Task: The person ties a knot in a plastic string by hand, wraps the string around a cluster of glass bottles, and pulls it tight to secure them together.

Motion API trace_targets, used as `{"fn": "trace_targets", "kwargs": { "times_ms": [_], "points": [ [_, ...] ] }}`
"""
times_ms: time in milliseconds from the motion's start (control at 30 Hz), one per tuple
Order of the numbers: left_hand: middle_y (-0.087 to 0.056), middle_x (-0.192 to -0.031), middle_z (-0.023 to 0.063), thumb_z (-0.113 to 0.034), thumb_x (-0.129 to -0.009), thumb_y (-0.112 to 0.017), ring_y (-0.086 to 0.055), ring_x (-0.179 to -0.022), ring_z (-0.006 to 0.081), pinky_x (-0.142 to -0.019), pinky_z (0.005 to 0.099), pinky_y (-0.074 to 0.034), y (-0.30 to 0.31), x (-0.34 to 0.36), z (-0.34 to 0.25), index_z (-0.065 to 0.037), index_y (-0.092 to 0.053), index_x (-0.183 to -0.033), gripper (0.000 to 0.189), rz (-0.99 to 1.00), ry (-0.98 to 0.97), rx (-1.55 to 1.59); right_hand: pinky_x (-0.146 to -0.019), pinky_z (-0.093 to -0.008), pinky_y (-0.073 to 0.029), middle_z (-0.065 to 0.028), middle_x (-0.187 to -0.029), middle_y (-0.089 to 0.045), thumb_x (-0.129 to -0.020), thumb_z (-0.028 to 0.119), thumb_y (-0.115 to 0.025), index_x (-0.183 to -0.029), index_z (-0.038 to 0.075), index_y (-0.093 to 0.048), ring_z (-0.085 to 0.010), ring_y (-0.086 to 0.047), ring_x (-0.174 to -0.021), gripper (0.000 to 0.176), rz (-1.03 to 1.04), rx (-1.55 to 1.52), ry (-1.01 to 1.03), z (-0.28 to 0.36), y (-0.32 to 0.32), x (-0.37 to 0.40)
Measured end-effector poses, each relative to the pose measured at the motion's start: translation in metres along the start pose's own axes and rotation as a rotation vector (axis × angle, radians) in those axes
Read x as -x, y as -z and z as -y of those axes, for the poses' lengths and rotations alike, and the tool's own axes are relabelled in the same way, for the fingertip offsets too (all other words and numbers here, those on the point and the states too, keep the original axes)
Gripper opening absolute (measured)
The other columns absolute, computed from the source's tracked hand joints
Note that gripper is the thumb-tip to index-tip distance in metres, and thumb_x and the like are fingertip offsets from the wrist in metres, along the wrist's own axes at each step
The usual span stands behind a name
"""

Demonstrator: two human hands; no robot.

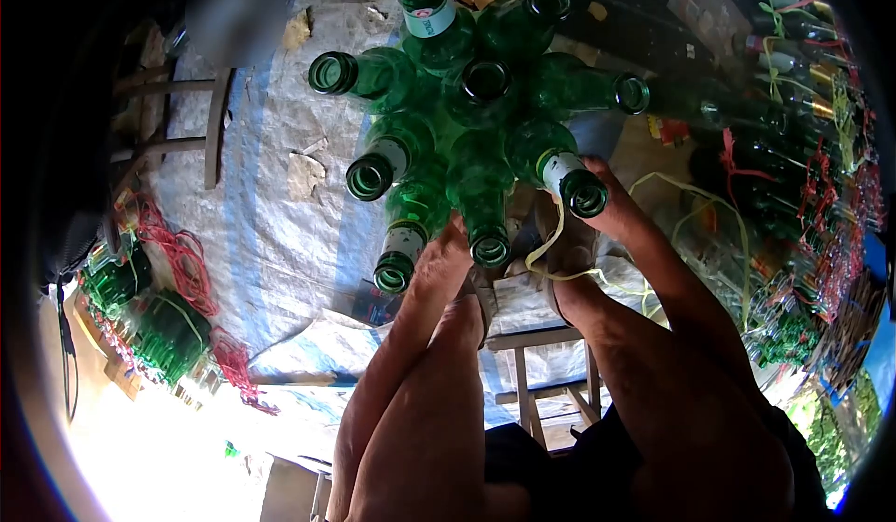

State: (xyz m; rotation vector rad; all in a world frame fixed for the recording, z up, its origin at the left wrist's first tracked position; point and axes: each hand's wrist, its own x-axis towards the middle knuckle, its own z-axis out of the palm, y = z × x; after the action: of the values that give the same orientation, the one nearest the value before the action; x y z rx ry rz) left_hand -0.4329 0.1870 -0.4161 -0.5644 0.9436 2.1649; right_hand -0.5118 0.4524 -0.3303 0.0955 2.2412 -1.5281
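Observation:
A round cluster of green glass bottles point(485, 130) stands between my legs, necks fanning outward toward me. Several bottles carry pale neck labels. My left hand point(455, 235) reaches in low behind the front bottles point(479, 186), and its fingers are hidden. My right hand point(607, 203) is at the cluster's right side, close against a labelled bottle point(558, 169); its fingers are mostly covered by that bottle. A yellow plastic string point(553, 246) runs down from the cluster near my right hand and loops across my right foot's area to the right.
A grey-and-blue striped tarp point(271, 148) covers the ground. Bundled green bottles point(173, 335) and pink-red string point(182, 261) lie at left. More tied bottles point(784, 158) are stacked at right. A wooden frame point(217, 130) lies far left; a wooden stool point(532, 340) is below me.

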Motion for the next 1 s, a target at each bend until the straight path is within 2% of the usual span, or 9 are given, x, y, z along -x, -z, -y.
{"fn": "trace_targets", "kwargs": {
  "times_ms": [67, 100, 200, 500, 733, 833, 967, 1000],
  "points": [
    [-0.062, -0.135, 0.0178, -0.038, -0.085, -0.083, -0.070, -0.095, 0.0263, -0.084, 0.0374, -0.058, -0.006, -0.001, 0.000, -0.005, -0.055, -0.141, 0.071, 0.020, 0.000, 0.114, -0.058, -0.0290, -0.041, -0.0025, -0.067, -0.054, -0.099, 0.009, -0.059, -0.102, -0.002, -0.068, -0.0058, -0.047, -0.064, 0.014, -0.005, -0.054, -0.042, 0.002, -0.002, 0.004],
    [-0.059, -0.138, 0.0183, -0.040, -0.083, -0.085, -0.069, -0.097, 0.0276, -0.086, 0.0384, -0.058, -0.006, -0.002, -0.002, -0.005, -0.053, -0.143, 0.076, 0.022, -0.028, -0.036, -0.058, -0.0289, -0.041, -0.0021, -0.067, -0.054, -0.099, 0.009, -0.059, -0.101, -0.002, -0.068, -0.0057, -0.047, -0.064, 0.014, -0.020, -0.093, -0.043, 0.007, -0.003, 0.003],
    [-0.060, -0.137, 0.0172, -0.042, -0.078, -0.088, -0.068, -0.100, 0.0312, -0.087, 0.0414, -0.058, -0.013, -0.008, -0.006, -0.005, -0.054, -0.143, 0.082, 0.149, -0.081, 0.231, -0.058, -0.0281, -0.041, -0.0011, -0.068, -0.055, -0.099, 0.007, -0.058, -0.102, -0.002, -0.068, -0.0055, -0.047, -0.065, 0.014, 0.011, -0.069, -0.089, 0.005, 0.000, 0.001],
    [-0.066, -0.123, 0.0059, -0.030, -0.086, -0.084, -0.068, -0.102, 0.0334, -0.074, 0.0350, -0.059, -0.031, -0.016, -0.016, -0.008, -0.065, -0.125, 0.048, 0.126, -0.052, 0.394, -0.056, -0.0285, -0.040, -0.0035, -0.065, -0.052, -0.096, 0.003, -0.054, -0.103, -0.001, -0.067, -0.0066, -0.044, -0.062, 0.015, 0.000, -0.029, 0.024, -0.002, 0.002, 0.002],
    [-0.065, -0.125, 0.0053, -0.028, -0.090, -0.080, -0.069, -0.100, 0.0335, -0.069, 0.0321, -0.060, -0.032, -0.016, -0.016, -0.009, -0.065, -0.126, 0.043, 0.193, -0.083, 0.389, -0.053, -0.0308, -0.038, -0.0060, -0.062, -0.049, -0.094, 0.004, -0.054, -0.098, -0.002, -0.065, -0.0089, -0.042, -0.058, 0.013, 0.000, -0.008, 0.028, 0.001, 0.001, 0.002],
    [-0.066, -0.126, 0.0061, -0.028, -0.094, -0.075, -0.071, -0.098, 0.0297, -0.069, 0.0313, -0.061, -0.038, -0.013, -0.024, -0.009, -0.065, -0.129, 0.041, 0.155, -0.030, 0.311, -0.053, -0.0311, -0.038, -0.0052, -0.061, -0.046, -0.094, 0.005, -0.054, -0.093, -0.003, -0.062, -0.0088, -0.041, -0.058, 0.011, 0.029, 0.032, 0.004, -0.004, 0.003, 0.000],
    [-0.070, -0.123, 0.0073, -0.029, -0.101, -0.066, -0.072, -0.095, 0.0202, -0.072, 0.0309, -0.060, -0.058, 0.018, -0.059, -0.008, -0.063, -0.132, 0.038, -0.034, 0.326, -0.147, -0.052, -0.0315, -0.037, -0.0030, -0.060, -0.042, -0.093, 0.006, -0.056, -0.084, -0.003, -0.058, -0.0077, -0.041, -0.059, 0.013, 0.015, 0.007, 0.022, 0.005, 0.005, 0.001],
    [-0.071, -0.121, 0.0072, -0.029, -0.102, -0.065, -0.071, -0.095, 0.0189, -0.074, 0.0307, -0.059, -0.054, 0.029, -0.058, -0.006, -0.063, -0.132, 0.038, 0.068, 0.362, -0.298, -0.052, -0.0316, -0.037, -0.0024, -0.060, -0.041, -0.093, 0.006, -0.057, -0.082, -0.003, -0.057, -0.0073, -0.040, -0.059, 0.014, 0.020, 0.006, 0.025, 0.006, 0.005, 0.001]
  ]
}}
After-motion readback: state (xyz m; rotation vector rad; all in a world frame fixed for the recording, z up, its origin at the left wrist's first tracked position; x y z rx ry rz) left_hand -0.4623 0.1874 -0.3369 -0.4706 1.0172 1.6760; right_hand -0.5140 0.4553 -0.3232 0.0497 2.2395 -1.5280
